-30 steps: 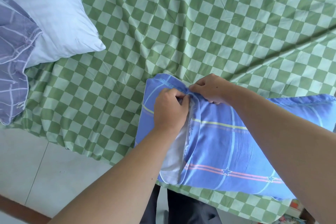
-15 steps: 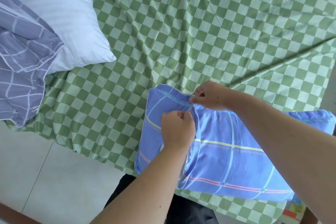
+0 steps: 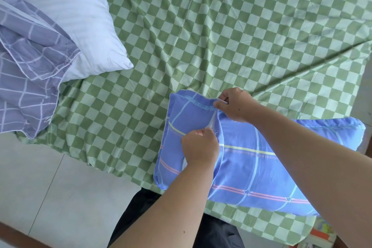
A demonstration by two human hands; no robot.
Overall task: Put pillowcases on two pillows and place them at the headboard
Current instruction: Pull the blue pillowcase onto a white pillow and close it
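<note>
Blue checked pillowcase (image 3: 251, 163) lies across the near edge of the bed, on the green checkered sheet (image 3: 221, 36), with a pillow filling it; a thin white strip shows in the gap at its open left end. Left hand (image 3: 200, 148) is curled into a fist on the case beside that gap, apparently pinching the fabric or a fastener; exactly what sits between the fingers cannot be told. Right hand (image 3: 234, 106) pinches the far top corner of the opening, thumb against fingers on the hem.

Step in hand, by the look of it: closing up the end of the first case, the pillow being nearly all inside.

Second pillow (image 3: 80, 26), bare white, lies at far left, well apart, with a lavender grid-pattern pillowcase (image 3: 30, 66) draped over its near side and hanging off the bed edge.

Next move likely calls for drawing the two edges together along the gap while the right hand keeps the corner taut, so no white shows. After that the second pillow needs covering. Headboard not in view.
</note>
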